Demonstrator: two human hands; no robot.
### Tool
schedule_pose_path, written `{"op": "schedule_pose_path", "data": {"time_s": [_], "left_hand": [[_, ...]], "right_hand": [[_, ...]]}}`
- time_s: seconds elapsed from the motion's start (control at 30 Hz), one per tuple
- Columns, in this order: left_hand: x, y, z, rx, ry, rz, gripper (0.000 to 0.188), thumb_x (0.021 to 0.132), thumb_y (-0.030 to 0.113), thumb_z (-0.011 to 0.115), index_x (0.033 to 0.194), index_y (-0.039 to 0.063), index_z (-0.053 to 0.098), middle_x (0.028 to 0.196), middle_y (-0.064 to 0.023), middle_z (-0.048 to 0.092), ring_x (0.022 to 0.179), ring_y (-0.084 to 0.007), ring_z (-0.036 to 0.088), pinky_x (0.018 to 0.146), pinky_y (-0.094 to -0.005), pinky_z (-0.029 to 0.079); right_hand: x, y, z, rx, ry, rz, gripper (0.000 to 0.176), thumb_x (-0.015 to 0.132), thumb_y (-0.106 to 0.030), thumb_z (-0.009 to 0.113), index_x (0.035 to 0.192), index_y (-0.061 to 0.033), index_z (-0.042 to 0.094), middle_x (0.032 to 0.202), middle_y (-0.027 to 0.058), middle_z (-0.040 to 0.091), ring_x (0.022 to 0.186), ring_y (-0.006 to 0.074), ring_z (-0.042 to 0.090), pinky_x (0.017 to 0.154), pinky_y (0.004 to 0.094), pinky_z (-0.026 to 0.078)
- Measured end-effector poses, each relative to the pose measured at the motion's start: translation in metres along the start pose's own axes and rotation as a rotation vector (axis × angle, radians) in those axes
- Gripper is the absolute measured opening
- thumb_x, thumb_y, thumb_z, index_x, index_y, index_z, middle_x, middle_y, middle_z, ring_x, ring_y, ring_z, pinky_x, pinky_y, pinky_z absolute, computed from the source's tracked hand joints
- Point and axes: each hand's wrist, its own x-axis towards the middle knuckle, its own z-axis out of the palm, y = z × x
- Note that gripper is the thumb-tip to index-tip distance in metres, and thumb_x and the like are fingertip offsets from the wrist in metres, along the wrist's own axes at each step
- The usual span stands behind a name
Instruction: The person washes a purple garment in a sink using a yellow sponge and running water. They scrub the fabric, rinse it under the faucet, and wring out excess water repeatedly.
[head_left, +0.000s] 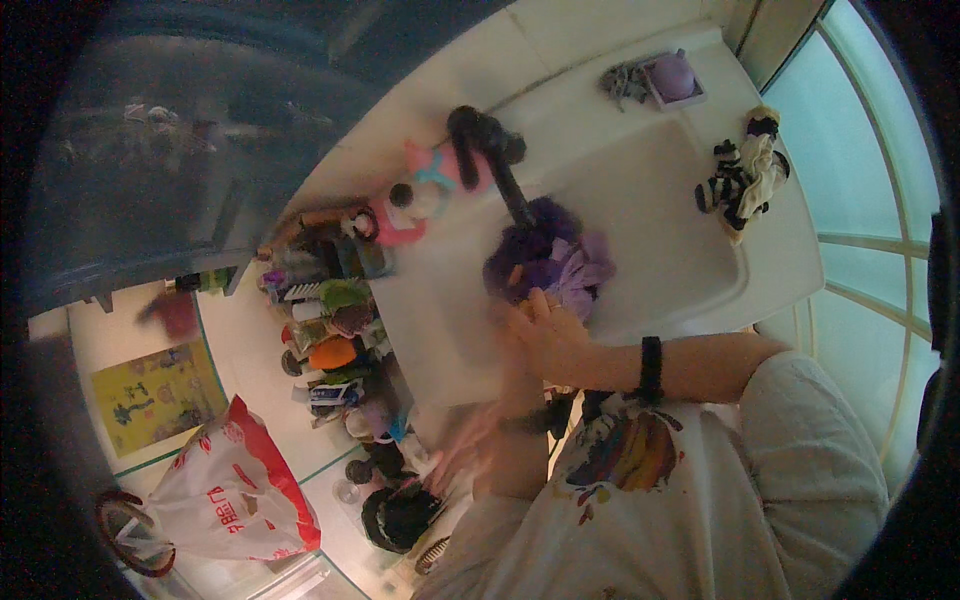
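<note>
Under the black faucet, a bunched dark-purple and lavender cloth lies in the white sink. My right hand, with a ring on a finger and a black band on its wrist, has its fingers curled on the near edge of this cloth. Close by and partly behind it is my left hand, strongly blurred, also with a dark band at the wrist. Its fingers cannot be made out. A pinkish blur shows beside the left forearm.
Black-and-white striped fabric rests on the sink's right rim. A lavender round item in a tray sits at the back corner. Bottles and tubes, one with an orange part, crowd the left counter, near a white-and-red plastic bag and a black object.
</note>
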Motion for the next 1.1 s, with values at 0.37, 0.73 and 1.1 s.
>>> {"op": "schedule_pose_path", "data": {"time_s": [0.37,0.73,1.1], "left_hand": [[0.014,0.000,0.016,0.003,-0.048,-0.003,0.059,0.084,0.043,0.052,0.128,0.003,0.045,0.124,-0.0093,0.052,0.114,-0.0239,0.048,0.095,-0.0371,0.041],[-0.008,0.006,-0.020,0.241,0.023,-0.047,0.061,0.084,0.043,0.053,0.128,0.003,0.045,0.124,-0.0094,0.051,0.115,-0.0238,0.048,0.096,-0.0370,0.040],[-0.029,0.026,-0.017,0.522,-0.048,-0.236,0.063,0.083,0.044,0.054,0.129,0.003,0.044,0.124,-0.0095,0.051,0.116,-0.0236,0.047,0.097,-0.0369,0.040]], "right_hand": [[0.013,0.003,-0.016,0.243,-0.269,0.334,0.059,0.086,-0.045,0.055,0.132,-0.0114,0.040,0.108,0.0276,0.048,0.097,0.0445,0.053,0.079,0.0476,0.049],[0.026,0.164,0.063,-0.403,-0.316,0.274,0.034,0.082,-0.029,0.058,0.103,-0.0032,0.062,0.107,0.0169,0.056,0.099,0.0383,0.056,0.084,0.0477,0.047],[0.010,0.200,0.055,-0.508,-0.183,0.338,0.023,0.085,-0.022,0.053,0.101,-0.0094,0.063,0.107,0.0139,0.058,0.100,0.0313,0.057,0.085,0.0427,0.046]]}}
